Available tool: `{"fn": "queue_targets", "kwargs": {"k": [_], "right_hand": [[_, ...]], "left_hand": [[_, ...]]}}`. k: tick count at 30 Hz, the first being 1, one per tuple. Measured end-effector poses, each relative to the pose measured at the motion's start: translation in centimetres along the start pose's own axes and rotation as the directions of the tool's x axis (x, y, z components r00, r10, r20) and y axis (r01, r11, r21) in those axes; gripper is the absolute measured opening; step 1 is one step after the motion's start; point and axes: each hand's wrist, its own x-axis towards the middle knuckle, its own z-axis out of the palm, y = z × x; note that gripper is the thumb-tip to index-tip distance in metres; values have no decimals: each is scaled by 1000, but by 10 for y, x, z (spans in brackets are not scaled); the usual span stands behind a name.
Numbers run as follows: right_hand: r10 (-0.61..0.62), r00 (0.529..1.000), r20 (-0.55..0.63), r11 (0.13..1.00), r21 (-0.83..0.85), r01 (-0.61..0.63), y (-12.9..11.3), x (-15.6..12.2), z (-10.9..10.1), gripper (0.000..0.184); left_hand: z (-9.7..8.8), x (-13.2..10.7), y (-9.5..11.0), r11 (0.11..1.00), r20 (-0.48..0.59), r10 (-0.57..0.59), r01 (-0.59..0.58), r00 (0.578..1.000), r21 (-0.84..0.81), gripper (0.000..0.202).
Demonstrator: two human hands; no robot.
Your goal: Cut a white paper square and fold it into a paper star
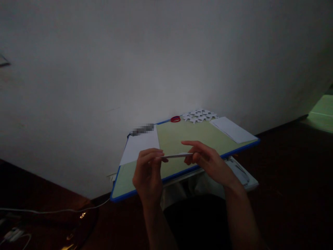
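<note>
A narrow strip of folded white paper [177, 155] is held level above the near part of the table. Its left end sits pinched between the thumb and fingers of my left hand [149, 170]. At the other end, my right hand [208, 161] grips it between thumb and bent fingers, with the index finger stretched out above the paper. The paper is seen nearly edge-on, so its full shape is hidden. Below the hands lies the pale green tabletop [182, 135] with a blue edge.
Several folded white paper pieces [200, 115] lie at the back beside red-handled scissors [175, 119]. White sheets [234, 130] rest on the right, another sheet [140, 147] on the left. An open drawer [241, 173] juts out below. A wall [166, 62] stands behind; a white cable [52, 210] runs low left.
</note>
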Motion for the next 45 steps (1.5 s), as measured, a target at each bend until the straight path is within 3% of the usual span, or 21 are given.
{"fn": "queue_targets", "kwargs": {"k": [5, 9, 12, 14, 17, 19, 21, 26, 33, 37, 40, 42, 45], "right_hand": [[39, 988, -151, 999, 39, -34, 3, 8, 15, 26], [-5, 966, -258, 994, 108, 34, 7, 11, 18, 30], [-31, 953, -300, 989, 130, 73, 7, 11, 19, 42], [-43, 948, -315, 993, 94, 76, 7, 10, 19, 30], [-46, 945, -323, 998, 26, 58, 8, 10, 19, 16], [-45, 946, -320, 998, 18, 54, 9, 10, 20, 17], [-56, 950, -309, 997, 26, 67, 8, 10, 20, 17], [-121, 956, -266, 992, 1, 126, 4, 9, 24, 31], [-135, 954, -270, 989, 28, 147, 6, 9, 24, 32], [-157, 963, -219, 985, 31, 167, 4, 6, 19, 30], [-212, 972, -99, 977, -10, 212, 3, 3, 12, 21], [-240, 970, -30, 969, -71, 237, 5, 1, 6, 22], [-277, 961, -17, 953, -131, 273, 10, 1, -2, 18]], "left_hand": [[-2, -2, 5, 996, 131, -68, 74, 989, -45, 14], [-1, -4, -2, 958, 163, -245, 264, 956, -113, 37], [1, -4, -9, 838, 171, -493, 518, 853, -170, 51], [1, -5, -12, 722, 246, -621, 665, 744, -191, 50], [1, -7, -12, 547, 444, -685, 810, 577, -210, 58], [2, -8, -11, 517, 515, -670, 834, 535, -193, 58], [4, -9, -11, 561, 530, -649, 814, 545, -150, 52], [8, -8, -13, 699, 535, -567, 710, 626, -90, 42], [10, -10, -16, 698, 532, -550, 704, 644, -130, 40], [12, -10, -18, 652, 409, -639, 741, 651, -161, 39], [13, -10, -20, 667, 282, -673, 726, 683, -168, 38], [12, -10, -21, 679, 236, -679, 716, 696, -159, 38], [10, -10, -25, 675, 194, -701, 726, 686, -129, 40]]}}
